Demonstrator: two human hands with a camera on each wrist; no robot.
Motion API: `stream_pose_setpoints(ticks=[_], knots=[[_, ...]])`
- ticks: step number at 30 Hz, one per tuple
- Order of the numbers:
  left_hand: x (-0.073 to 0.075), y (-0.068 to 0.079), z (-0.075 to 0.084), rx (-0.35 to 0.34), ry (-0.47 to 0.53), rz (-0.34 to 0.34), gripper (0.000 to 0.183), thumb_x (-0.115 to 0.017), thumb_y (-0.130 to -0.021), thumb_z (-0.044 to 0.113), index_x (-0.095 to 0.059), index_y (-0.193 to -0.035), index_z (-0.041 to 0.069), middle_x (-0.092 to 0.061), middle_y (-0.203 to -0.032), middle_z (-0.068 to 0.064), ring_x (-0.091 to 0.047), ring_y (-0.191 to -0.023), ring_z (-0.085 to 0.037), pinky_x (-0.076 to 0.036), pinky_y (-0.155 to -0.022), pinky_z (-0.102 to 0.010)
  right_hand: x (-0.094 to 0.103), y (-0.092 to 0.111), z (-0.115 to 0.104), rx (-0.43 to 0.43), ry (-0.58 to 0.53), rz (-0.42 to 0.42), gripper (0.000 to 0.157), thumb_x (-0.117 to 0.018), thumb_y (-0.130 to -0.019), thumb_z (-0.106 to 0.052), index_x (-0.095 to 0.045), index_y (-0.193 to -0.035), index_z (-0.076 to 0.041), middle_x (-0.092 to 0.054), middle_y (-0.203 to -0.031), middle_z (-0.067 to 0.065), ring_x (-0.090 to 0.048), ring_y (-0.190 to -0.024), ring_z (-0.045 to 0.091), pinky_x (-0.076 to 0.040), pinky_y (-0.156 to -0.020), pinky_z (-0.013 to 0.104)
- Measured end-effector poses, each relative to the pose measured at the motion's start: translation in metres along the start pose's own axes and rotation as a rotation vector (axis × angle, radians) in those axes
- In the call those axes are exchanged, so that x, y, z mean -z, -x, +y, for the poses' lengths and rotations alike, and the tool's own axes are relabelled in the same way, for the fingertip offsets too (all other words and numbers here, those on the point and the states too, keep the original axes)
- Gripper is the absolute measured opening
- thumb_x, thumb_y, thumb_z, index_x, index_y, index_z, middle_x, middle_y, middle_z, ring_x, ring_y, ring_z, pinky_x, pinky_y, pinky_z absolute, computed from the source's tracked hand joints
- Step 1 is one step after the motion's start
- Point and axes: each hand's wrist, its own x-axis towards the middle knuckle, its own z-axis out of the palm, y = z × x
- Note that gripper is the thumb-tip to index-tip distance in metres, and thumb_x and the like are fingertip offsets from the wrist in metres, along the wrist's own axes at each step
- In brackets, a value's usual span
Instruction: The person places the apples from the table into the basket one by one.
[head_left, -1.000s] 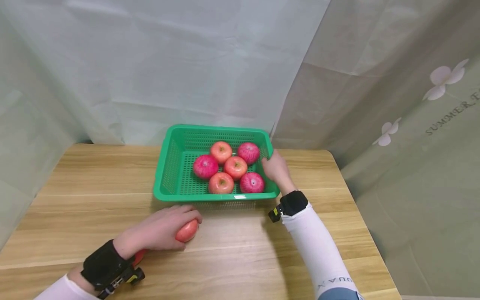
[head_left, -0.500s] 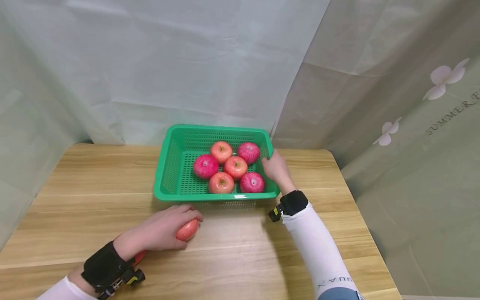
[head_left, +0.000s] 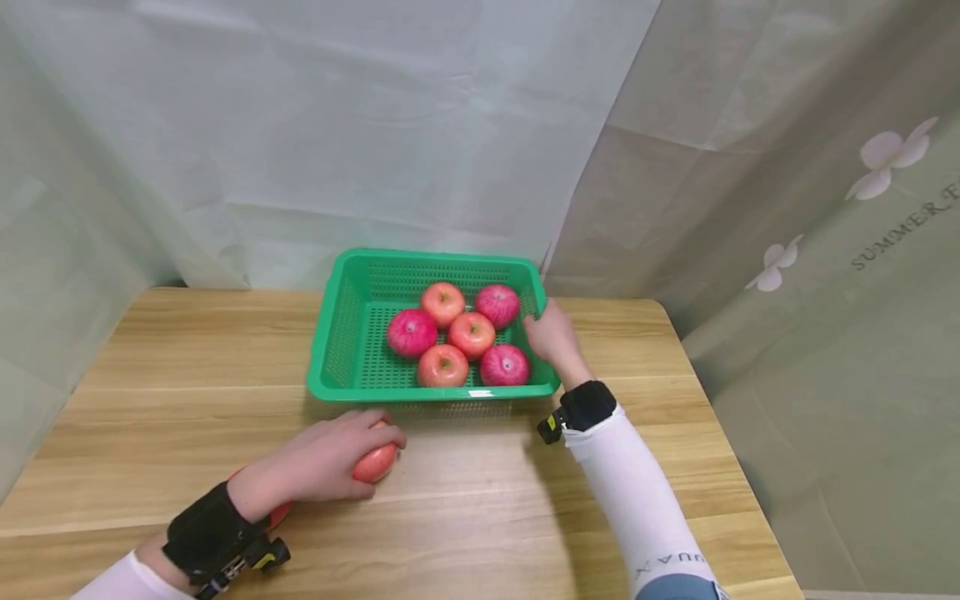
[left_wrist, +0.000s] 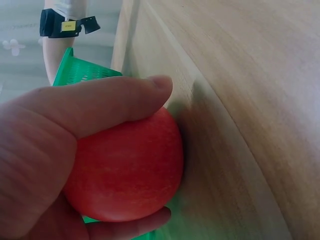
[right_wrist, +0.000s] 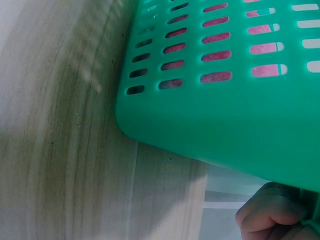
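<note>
My left hand (head_left: 326, 457) holds a red apple (head_left: 375, 464) on the table, just in front of the basket. In the left wrist view, the thumb lies across one side of this apple (left_wrist: 127, 167) and a finger shows on the other. Under the left wrist, a second red thing (head_left: 279, 515) is mostly hidden. My right hand (head_left: 553, 340) grips the right rim of a green plastic basket (head_left: 321, 333). Several apples (head_left: 471, 335), some orange-red and some deep pink, sit inside it. Seen by the right wrist, curled fingers (right_wrist: 270, 212) meet the basket's edge.
The wooden table (head_left: 465, 517) has its back edge against a pale hanging cloth (head_left: 420, 125). A printed curtain (head_left: 825, 333) hangs along the right side. Inside the basket, its left part shows bare floor.
The left hand has shifted very slightly, still holding the apple. The right hand, the basket and the apples in it stay where they were.
</note>
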Motion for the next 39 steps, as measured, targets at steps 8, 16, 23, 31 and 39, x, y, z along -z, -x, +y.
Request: stream_pose_setpoints(ticks=[8, 16, 23, 31, 39], knots=[[0.000, 0.004, 0.002, -0.011, 0.003, -0.021, 0.058, -0.095, -0.075, 0.025, -0.069, -0.127, 0.032, -0.056, -0.121, 0.010, -0.054, -0.104, -0.012, -0.053, -0.078, -0.033, 0.000, -0.001, -0.001, 0.001, 0.005, 0.002, 0.045, -0.052, -0.108, -0.025, -0.049, -0.144, 0.003, -0.063, -0.134, 0.024, -0.062, -0.122, 0.040, -0.055, -0.098, 0.056], [0.008, 0.007, 0.008, -0.060, 0.027, -0.008, 0.059, -0.096, -0.076, 0.025, -0.069, -0.128, 0.031, -0.055, -0.125, 0.009, -0.053, -0.110, -0.013, -0.055, -0.084, -0.036, 0.001, -0.001, -0.001, -0.006, -0.003, 0.001, 0.047, -0.053, -0.108, -0.025, -0.048, -0.146, 0.004, -0.063, -0.135, 0.025, -0.062, -0.124, 0.040, -0.055, -0.098, 0.056], [0.017, 0.008, 0.015, -0.090, 0.024, -0.023, 0.061, -0.096, -0.076, 0.028, -0.068, -0.130, 0.035, -0.055, -0.131, 0.010, -0.053, -0.114, -0.012, -0.057, -0.084, -0.037, 0.003, 0.000, -0.002, -0.018, -0.014, -0.012, 0.053, -0.051, -0.109, -0.026, -0.043, -0.151, 0.005, -0.060, -0.139, 0.026, -0.060, -0.124, 0.040, -0.055, -0.098, 0.056], [0.032, 0.011, 0.032, -0.132, 0.072, -0.049, 0.063, -0.095, -0.080, 0.030, -0.063, -0.132, 0.046, -0.054, -0.134, 0.015, -0.053, -0.117, -0.010, -0.056, -0.083, -0.035, 0.003, 0.000, -0.002, -0.002, -0.014, -0.003, 0.051, -0.051, -0.108, -0.026, -0.046, -0.147, 0.006, -0.062, -0.134, 0.026, -0.063, -0.122, 0.041, -0.056, -0.097, 0.057], [0.039, 0.010, 0.037, -0.168, 0.089, -0.025, 0.063, -0.095, -0.080, 0.031, -0.064, -0.132, 0.044, -0.054, -0.133, 0.014, -0.053, -0.117, -0.010, -0.058, -0.084, -0.033, 0.002, 0.001, -0.002, -0.013, -0.014, -0.012, 0.052, -0.052, -0.109, -0.026, -0.044, -0.149, 0.005, -0.061, -0.135, 0.026, -0.062, -0.122, 0.040, -0.056, -0.097, 0.057]])
